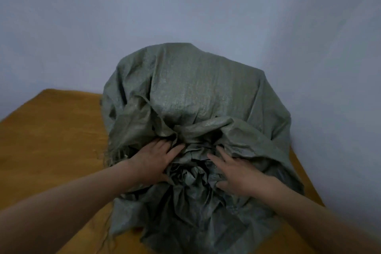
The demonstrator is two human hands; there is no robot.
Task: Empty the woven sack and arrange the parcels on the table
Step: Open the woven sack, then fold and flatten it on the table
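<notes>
Head view: the grey-green woven sack (pixel 195 97) is being pressed at its gathered mouth near 6 o'clock on the ochre-covered table (pixel 51 130), the left hand (pixel 153 162) and right hand (pixel 237 175) both lying spread-fingered on the crumpled folds, gripping nothing. If the mouth is being pulled open unevenly, parcels could be spilled off the near edge. No parcels are being shown; the contents are being hidden by the fabric.

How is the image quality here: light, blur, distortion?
Head view: dim, flat bluish light with no glare; soft overall, so the woven sack shows little weave; wide-angle bending curves the table edges; both hands, left hand and right hand, are slightly blurred.
</notes>
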